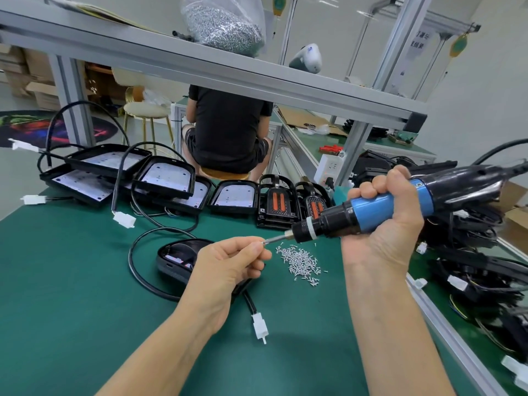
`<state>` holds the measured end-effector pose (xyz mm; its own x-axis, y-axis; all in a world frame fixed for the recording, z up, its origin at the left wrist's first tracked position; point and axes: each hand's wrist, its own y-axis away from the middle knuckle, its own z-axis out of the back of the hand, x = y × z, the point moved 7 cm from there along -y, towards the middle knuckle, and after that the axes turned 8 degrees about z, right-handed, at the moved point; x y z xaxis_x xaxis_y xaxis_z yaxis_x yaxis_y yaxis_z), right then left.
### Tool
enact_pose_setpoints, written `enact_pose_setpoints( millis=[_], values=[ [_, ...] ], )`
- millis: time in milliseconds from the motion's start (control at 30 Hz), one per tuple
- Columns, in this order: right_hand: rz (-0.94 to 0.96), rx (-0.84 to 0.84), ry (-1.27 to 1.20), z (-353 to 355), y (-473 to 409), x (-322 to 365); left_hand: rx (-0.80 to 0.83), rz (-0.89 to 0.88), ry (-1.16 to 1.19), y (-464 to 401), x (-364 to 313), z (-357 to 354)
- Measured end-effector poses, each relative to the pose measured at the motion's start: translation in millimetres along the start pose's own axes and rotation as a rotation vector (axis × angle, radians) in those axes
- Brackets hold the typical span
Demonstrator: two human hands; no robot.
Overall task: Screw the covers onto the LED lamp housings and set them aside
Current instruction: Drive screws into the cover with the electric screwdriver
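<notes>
Above the green mat (85,281), both hands are lifted clear of the work so a screw (263,242) can be fed to the tool. My left hand (228,264) has its fingers curled, thumb and forefinger pinching the small silver screw and pressing it against the bit (278,239); the other fingers are folded toward the palm, and I cannot tell whether they keep spare screws. My right hand (391,212) is wrapped in a full fist around the driver (385,207), which lies nearly level and points left, probably so the tip meets the screw at eye line. Its barrel is smooth blue, with a black collar and a glossy black rear. Just under the left hand sits the lamp (178,260), a rounded black housing with a glossy cover, partly hidden by the hand; its black cable (134,267) loops around it and ends in a white plug (259,327). Loose screws (300,262) lie in a small heap (within easy reach of either hand) just right of the lamp. Farther back, a row of open housings (165,178) shows pale flat panels, and beside them stand ribbed black units with orange strips (275,202). A tangle of cabled lamps (485,270) is heaped at the right edge, likely the set-aside stack. On the shelf (171,67) overhead rests a clear bag of screws (225,27).
</notes>
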<state>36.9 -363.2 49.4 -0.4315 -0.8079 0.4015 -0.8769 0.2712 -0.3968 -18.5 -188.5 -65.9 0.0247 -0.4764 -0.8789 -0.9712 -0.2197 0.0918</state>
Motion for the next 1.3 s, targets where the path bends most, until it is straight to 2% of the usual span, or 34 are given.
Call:
enact_pose_setpoints(
  millis=[133,233,333,467,600,633,700,733,800,900,1067,1200,1300],
  values=[
    [-0.034,0.036,-0.015,2,3,-4,-0.004,-0.067,-0.046,-3,-8,3],
    [-0.155,0.1,0.031,9,7,-10,-0.025,-0.113,-0.085,-6,-16,12],
    [-0.257,0.083,0.015,17,10,-19,-0.053,-0.136,-0.132,-8,-18,20],
    [-0.241,0.032,-0.038,22,11,-25,-0.087,-0.161,-0.199,-11,-19,23],
    [-0.226,0.002,-0.046,27,10,-27,-0.071,-0.164,-0.405,-14,-29,27],
    [-0.228,-0.012,-0.047,30,9,-28,-0.119,-0.192,-0.446,-16,-35,35],
    [-0.225,-0.033,-0.039,35,6,-27,-0.332,-0.265,-0.534,-21,-54,66],
    [-0.219,-0.034,-0.027,38,5,-25,-0.444,-0.255,-0.612,-24,-60,85],
    [-0.208,-0.025,0.001,42,4,-23,-0.577,-0.076,-0.814,-34,-56,121],
    [-0.206,-0.022,0.023,48,5,-24,-0.537,0.255,-0.942,-48,-27,148],
    [-0.194,-0.007,0.053,49,8,-30,-0.452,0.42,-0.66,-59,-7,143],
    [-0.184,0.033,0.079,46,9,-34,-0.402,0.43,-0.299,-64,4,134],
    [-0.165,0.072,0.095,42,10,-36,-0.36,0.416,-0.118,-62,13,128]
  ],
)
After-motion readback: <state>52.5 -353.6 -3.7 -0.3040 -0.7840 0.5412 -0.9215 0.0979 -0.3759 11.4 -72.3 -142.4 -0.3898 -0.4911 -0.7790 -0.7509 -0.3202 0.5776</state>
